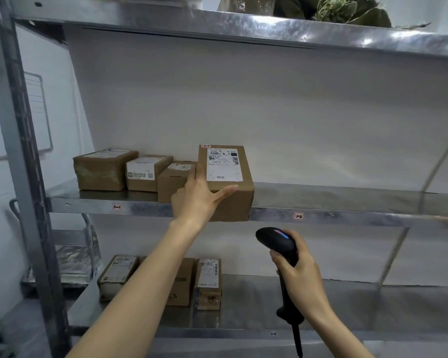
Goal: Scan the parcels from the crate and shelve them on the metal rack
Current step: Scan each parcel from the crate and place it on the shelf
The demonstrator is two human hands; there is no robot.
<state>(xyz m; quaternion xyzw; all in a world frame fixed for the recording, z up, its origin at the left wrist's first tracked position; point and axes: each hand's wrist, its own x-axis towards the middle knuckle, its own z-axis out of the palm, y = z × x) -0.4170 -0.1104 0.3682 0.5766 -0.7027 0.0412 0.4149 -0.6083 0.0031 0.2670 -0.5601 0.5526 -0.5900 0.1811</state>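
Brown cardboard parcel [226, 182], mid-frame on the steel rack shelf [347, 200], long axis toward the wall; outstretched left hand [199, 200] presses it, fingers spread straight; right hand [299, 275] grips an upright black barcode scanner [276, 239].

Metal rack [23, 151]: on the middle shelf [347, 200] a large labelled cardboard parcel [225, 164] overhangs the front edge. Just left of it sits a small slotted box [172, 184], further left a white-labelled box [146, 174], and furthest left a taped box [104, 171]. Below and left of the large parcel, the lower shelf [321, 306] holds three parcels [208, 282] side by side; above and right of it, the top shelf [269, 29] carries bundled greenery [342, 9].
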